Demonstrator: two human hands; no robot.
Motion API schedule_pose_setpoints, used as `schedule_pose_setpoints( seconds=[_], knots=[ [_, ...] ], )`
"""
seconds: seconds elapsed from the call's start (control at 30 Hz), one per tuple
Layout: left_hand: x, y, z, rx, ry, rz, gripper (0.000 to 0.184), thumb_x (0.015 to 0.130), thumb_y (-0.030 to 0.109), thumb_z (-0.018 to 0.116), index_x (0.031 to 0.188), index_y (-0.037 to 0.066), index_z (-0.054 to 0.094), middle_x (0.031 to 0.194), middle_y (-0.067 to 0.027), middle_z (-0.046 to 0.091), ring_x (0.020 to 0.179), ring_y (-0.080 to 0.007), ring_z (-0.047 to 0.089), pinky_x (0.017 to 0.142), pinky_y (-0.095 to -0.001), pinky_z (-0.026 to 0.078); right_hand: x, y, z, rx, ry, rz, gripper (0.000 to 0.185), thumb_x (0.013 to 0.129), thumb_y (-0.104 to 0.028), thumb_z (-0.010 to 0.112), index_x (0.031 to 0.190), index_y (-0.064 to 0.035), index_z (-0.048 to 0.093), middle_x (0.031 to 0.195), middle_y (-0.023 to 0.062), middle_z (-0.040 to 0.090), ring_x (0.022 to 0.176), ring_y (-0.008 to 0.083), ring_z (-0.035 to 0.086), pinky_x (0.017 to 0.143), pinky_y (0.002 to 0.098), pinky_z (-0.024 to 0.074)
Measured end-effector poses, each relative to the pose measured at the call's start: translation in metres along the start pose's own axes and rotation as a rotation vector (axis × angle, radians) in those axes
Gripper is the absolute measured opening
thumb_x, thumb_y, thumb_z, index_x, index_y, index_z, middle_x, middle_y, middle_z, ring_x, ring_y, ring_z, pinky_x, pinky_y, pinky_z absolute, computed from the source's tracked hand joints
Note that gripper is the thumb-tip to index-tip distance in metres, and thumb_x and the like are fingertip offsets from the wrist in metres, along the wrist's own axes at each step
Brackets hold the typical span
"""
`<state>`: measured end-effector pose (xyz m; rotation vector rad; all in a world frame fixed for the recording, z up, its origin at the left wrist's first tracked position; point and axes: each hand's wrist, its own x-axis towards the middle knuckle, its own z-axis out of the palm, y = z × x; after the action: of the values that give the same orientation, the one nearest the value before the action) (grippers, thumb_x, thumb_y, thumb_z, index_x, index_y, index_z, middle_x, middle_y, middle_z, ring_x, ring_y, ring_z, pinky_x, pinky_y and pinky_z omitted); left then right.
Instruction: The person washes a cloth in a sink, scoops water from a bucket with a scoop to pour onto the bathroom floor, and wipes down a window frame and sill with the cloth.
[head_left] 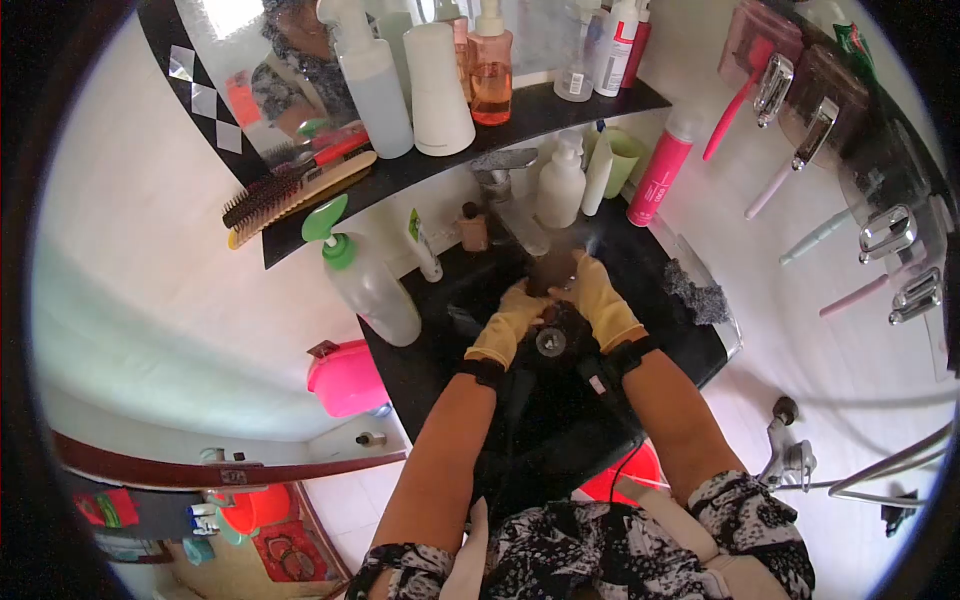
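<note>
My left hand [512, 318] and my right hand [603, 305], both in pale yellow gloves, are close together in the black sink [535, 420]. Their fingers are curled in around a dark brown thing [553, 270], blurred and partly covered, whose kind I cannot make out. Just above them reaches the spout of the metal tap [520, 222]. A round metal drain [550, 343] shows below my fingers. Behind the hands stand a small brownish bottle [473, 228] and a white pump bottle [561, 185].
Several pump bottles and hairbrushes [290, 195] line the black shelf [570, 120]. On the counter are a green-topped bottle [370, 290], a pink spray can [663, 170] and a grey scrubber [695, 292]. Toothbrush holders [815, 135] hang at right, above a shower tap [790, 450].
</note>
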<state>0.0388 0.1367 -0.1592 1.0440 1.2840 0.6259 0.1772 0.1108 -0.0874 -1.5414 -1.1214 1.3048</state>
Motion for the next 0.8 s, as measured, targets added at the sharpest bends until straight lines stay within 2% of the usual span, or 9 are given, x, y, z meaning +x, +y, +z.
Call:
schedule_pose_setpoints(
  seconds=[0.07,0.2,0.27,0.4,0.43,0.5,0.67,0.73,0.8],
  knots=[
    [-0.001,0.012,-0.007,0.182,0.031,0.093,0.065,0.065,0.017,0.069,0.123,0.005,0.041,0.117,-0.0186,0.050,0.092,-0.0323,0.057,0.078,-0.0361,0.047,-0.004,-0.005,-0.005,0.521,0.085,0.194,0.070,0.073,-0.032,0.067,0.126,-0.0026,0.030,0.113,0.0183,0.050,0.106,0.0211,0.049,0.081,0.0325,0.0464],
    [-0.028,0.035,0.006,0.570,0.134,0.480,0.059,0.062,0.018,0.071,0.114,0.002,0.047,0.107,-0.0166,0.056,0.092,-0.0296,0.057,0.079,-0.0343,0.047,-0.005,0.014,-0.002,0.534,0.070,0.343,0.070,0.076,-0.029,0.065,0.128,-0.0051,0.027,0.113,0.0154,0.049,0.103,0.0220,0.050,0.082,0.0343,0.0458],
    [-0.027,0.022,0.015,0.605,0.154,0.633,0.060,0.061,0.018,0.071,0.113,0.001,0.047,0.109,-0.0176,0.054,0.097,-0.0309,0.054,0.084,-0.0350,0.043,-0.011,0.028,-0.007,-0.654,-0.218,-0.527,0.067,0.078,-0.028,0.064,0.129,-0.0068,0.026,0.113,0.0133,0.050,0.098,0.0229,0.050,0.082,0.0359,0.0455],
    [-0.046,0.024,0.012,0.646,0.051,0.888,0.066,0.057,0.019,0.074,0.113,-0.001,0.047,0.116,-0.0183,0.049,0.109,-0.0308,0.047,0.093,-0.0350,0.036,0.040,0.085,-0.005,0.031,-0.318,-0.382,0.055,0.079,-0.019,0.062,0.126,-0.0079,0.036,0.106,0.0098,0.055,0.091,0.0191,0.054,0.081,0.0322,0.0457],
    [-0.055,0.029,0.009,0.645,-0.014,0.869,0.068,0.056,0.020,0.075,0.114,0.000,0.046,0.118,-0.0176,0.048,0.109,-0.0306,0.047,0.094,-0.0343,0.036,0.042,0.082,-0.005,0.151,-0.337,-0.360,0.053,0.079,-0.016,0.062,0.126,-0.0081,0.038,0.104,0.0094,0.056,0.089,0.0177,0.055,0.081,0.0306,0.0458],
    [-0.059,0.029,0.000,0.612,-0.011,0.881,0.067,0.057,0.019,0.075,0.113,-0.001,0.046,0.117,-0.0168,0.048,0.108,-0.0304,0.047,0.094,-0.0341,0.036,0.022,0.039,0.007,0.990,-0.313,0.458,0.033,0.078,-0.019,0.063,0.107,-0.0100,0.052,0.094,0.0071,0.059,0.081,0.0195,0.057,0.075,0.0340,0.0481],
    [-0.069,0.025,-0.010,0.594,0.275,0.931,0.064,0.060,0.020,0.075,0.114,-0.001,0.046,0.116,-0.0163,0.049,0.107,-0.0306,0.048,0.093,-0.0345,0.036,0.028,0.033,0.034,1.146,-0.129,0.172,0.013,0.080,-0.014,0.060,0.091,-0.0087,0.056,0.086,0.0083,0.059,0.075,0.0229,0.057,0.070,0.0361,0.0497],
    [-0.058,0.013,-0.010,0.029,0.248,0.390,0.055,0.062,0.025,0.074,0.107,0.002,0.051,0.115,-0.0178,0.048,0.100,-0.0311,0.051,0.087,-0.0366,0.041,0.028,0.026,0.037,1.221,-0.160,0.165,0.013,0.081,-0.013,0.058,0.092,-0.0061,0.057,0.088,0.0104,0.059,0.076,0.0245,0.057,0.070,0.0361,0.0498],
    [-0.081,0.032,0.000,0.035,0.321,0.358,0.054,0.065,0.026,0.073,0.109,0.005,0.051,0.113,-0.0180,0.049,0.098,-0.0319,0.052,0.085,-0.0368,0.042,0.024,0.020,0.039,1.219,-0.171,0.199,0.018,0.082,-0.014,0.057,0.096,-0.0031,0.055,0.090,0.0114,0.059,0.077,0.0253,0.057,0.071,0.0358,0.0496]
  ],
)
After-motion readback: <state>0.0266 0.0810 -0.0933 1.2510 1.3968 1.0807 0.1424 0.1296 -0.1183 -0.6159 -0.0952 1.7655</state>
